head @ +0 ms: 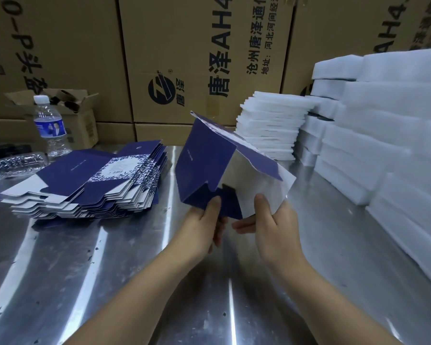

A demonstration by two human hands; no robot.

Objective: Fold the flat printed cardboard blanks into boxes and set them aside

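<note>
A dark blue printed cardboard blank is held up above the steel table, partly opened into a box shape, its white inside facing right and its bottom flaps hanging toward me. My left hand pinches a blue bottom flap with thumb on top. My right hand grips the white lower edge on the right. A fanned stack of flat blue-and-white blanks lies on the table to the left.
White foam slabs are piled along the right, a shorter foam sheet stack behind the box. A water bottle stands at the left beside a crushed bottle and a small open carton. Large brown cartons wall the back.
</note>
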